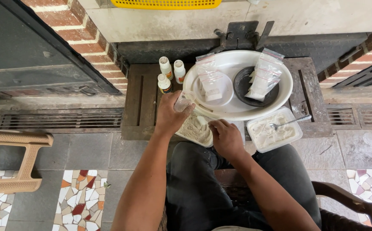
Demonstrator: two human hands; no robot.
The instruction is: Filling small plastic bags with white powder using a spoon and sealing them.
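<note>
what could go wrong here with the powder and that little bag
1. The left hand holds a small clear bag over the tray of off-white powder, which overhangs the platform edge above the lap; a nudge from the right hand could tip it.
2. The second tub also sits at the edge, its spoon sticking out, easy to knock.
3. Three small bottles stand close beside the left wrist and might topple.

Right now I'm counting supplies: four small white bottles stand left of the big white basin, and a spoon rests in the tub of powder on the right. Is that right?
Not quite. The head view shows three bottles, not four, left of the basin. The spoon does rest in the tub on the right.
</note>
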